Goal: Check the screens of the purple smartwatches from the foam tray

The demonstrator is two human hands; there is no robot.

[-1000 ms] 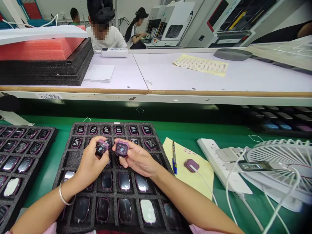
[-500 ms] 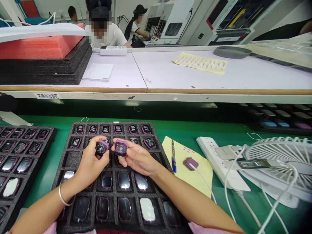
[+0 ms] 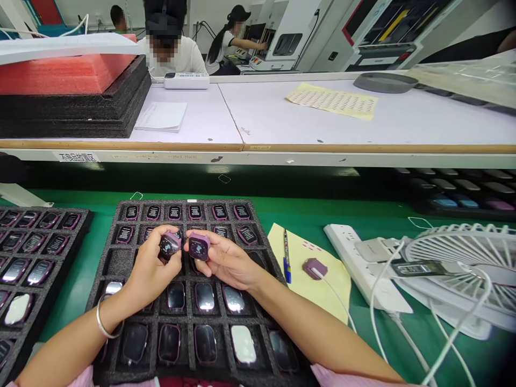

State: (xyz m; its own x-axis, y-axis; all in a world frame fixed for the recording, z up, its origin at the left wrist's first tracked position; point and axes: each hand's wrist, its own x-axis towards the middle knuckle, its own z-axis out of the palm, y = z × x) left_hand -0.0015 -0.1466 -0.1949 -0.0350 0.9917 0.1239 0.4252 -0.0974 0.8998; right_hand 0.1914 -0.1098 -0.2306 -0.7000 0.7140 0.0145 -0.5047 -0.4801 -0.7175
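Observation:
My left hand (image 3: 155, 263) is closed on a purple smartwatch body (image 3: 170, 245) with no strap, its dark screen lit with a small graphic. Close beside it, my right hand (image 3: 229, 260) grips a second smartwatch body (image 3: 199, 248), also purple and lit. Both screens face me. The two hands hover over a black foam tray (image 3: 105, 263) whose compartments hold several more watch bodies. Those in the back rows show white text, while the front ones are mostly dark. One compartment left of my left hand holds nothing. My hands hide some of the middle compartments.
Another foam tray of watches (image 3: 86, 228) lies at the left. On the right are yellow paper (image 3: 334, 290), a pen (image 3: 286, 258), a purple puck on a cable (image 3: 315, 269), a power strip (image 3: 363, 269) and a white fan (image 3: 459, 252). A raised shelf (image 3: 258, 115) spans the back.
The watch in my right hand has tilted slightly; both hands stay nearly in place. In the background, a person's arm now reaches toward a machine.

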